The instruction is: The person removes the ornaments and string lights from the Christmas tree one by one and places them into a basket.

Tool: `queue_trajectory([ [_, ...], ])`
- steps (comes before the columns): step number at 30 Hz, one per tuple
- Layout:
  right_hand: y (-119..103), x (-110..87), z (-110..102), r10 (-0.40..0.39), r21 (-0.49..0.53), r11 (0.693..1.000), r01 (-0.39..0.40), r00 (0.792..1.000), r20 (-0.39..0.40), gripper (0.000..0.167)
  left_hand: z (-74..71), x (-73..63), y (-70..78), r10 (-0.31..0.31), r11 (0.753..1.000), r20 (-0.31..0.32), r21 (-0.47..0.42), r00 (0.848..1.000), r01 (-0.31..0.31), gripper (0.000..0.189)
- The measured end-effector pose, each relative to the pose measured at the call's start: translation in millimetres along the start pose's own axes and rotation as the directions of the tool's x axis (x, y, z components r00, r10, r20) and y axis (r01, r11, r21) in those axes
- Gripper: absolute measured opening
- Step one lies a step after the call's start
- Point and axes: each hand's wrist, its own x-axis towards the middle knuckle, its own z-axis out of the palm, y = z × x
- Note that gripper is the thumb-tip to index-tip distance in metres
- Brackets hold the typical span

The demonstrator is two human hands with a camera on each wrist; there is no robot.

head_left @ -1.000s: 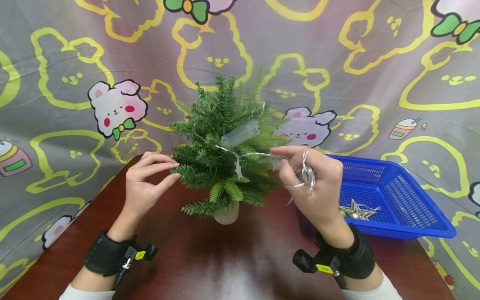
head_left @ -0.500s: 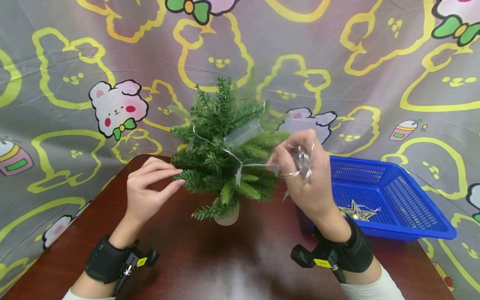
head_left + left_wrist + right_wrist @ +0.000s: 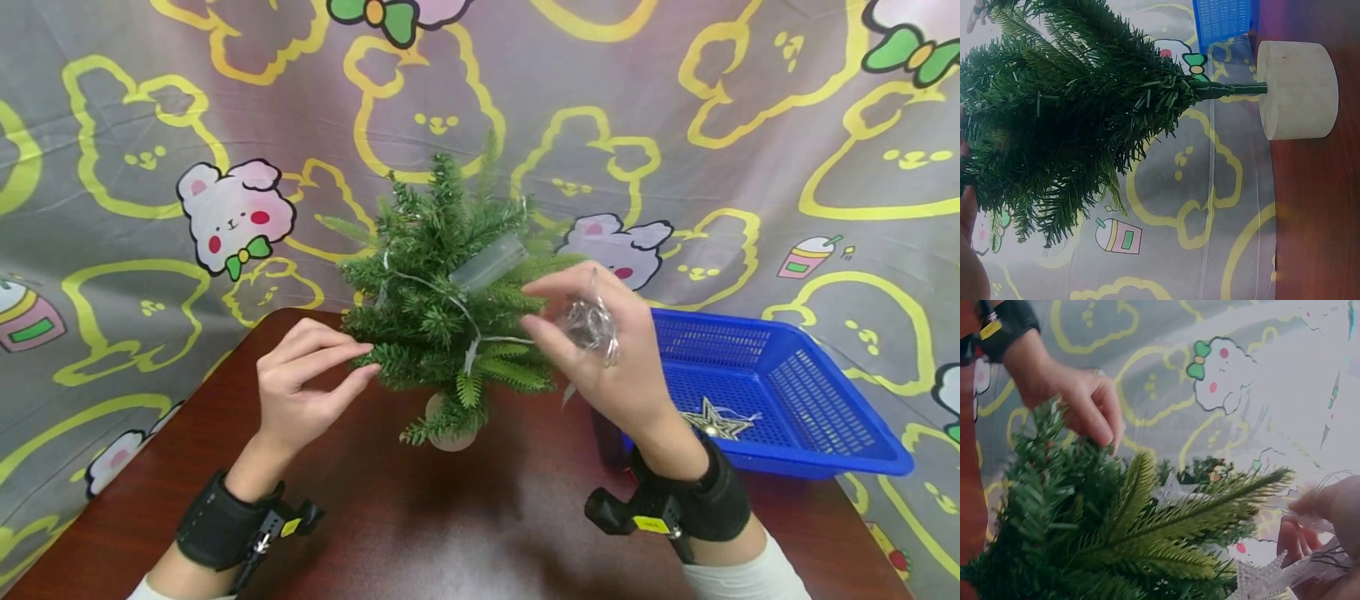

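Note:
A small artificial Christmas tree (image 3: 435, 308) stands on a round pale base (image 3: 1297, 90) in mid-table. My left hand (image 3: 307, 375) pinches a branch tip on its left side between thumb and fingers. To the right, my right hand (image 3: 607, 342) holds a coiled bundle of clear string lights (image 3: 588, 329), its fingers curled round the wire. From there the wire runs across the front branches, where a clear star light (image 3: 471, 357) hangs. Another star light (image 3: 1174, 490) shows among the needles in the right wrist view. A clear battery box (image 3: 491, 262) lies against the upper branches.
A blue plastic basket (image 3: 847, 400) sits right of the tree, partly behind my right hand. Inside it lies a gold star ornament (image 3: 716, 421). A patterned curtain (image 3: 300, 108) hangs behind the brown table (image 3: 480, 542).
The tree has turned a little, its lower front branch and battery box shifting right. My left hand has followed slightly right with the branch. My right hand has moved in toward the tree.

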Motion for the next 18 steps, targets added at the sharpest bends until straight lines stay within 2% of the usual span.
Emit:
queue_trajectory([
  [2, -1, 1.2, -1, -0.001, 0.089, 0.996, 0.000, 1.000, 0.014, 0.021, 0.7, 0.7, 0.9, 0.006, 1.000, -0.006, -0.005, 1.000, -0.006, 0.029],
  [5, -2, 3.8, -2, -0.010, 0.229, 0.973, 0.005, 1.000, 0.022, 0.018, 2.2, 1.8, 2.9, 0.017, 1.000, -0.018, -0.014, 1.000, -0.017, 0.027],
  [8, -2, 6.5, -4, -0.013, 0.318, 0.948, 0.012, 1.000, 0.001, 0.018, 3.9, 2.7, 5.5, 0.031, 0.999, -0.023, -0.021, 0.999, -0.032, 0.026],
  [13, -5, 10.6, -4, 0.018, 0.311, 0.950, -0.004, 0.999, -0.044, 0.019, 5.5, 3.7, 10.5, 0.058, 0.998, -0.015, -0.013, 0.998, -0.059, 0.031],
  [18, -9, 14.0, -4, 0.091, 0.279, 0.956, -0.089, 0.996, 0.008, 0.018, 7.3, 4.2, 14.7, 0.096, 0.995, -0.011, -0.007, 0.995, -0.096, 0.031],
])
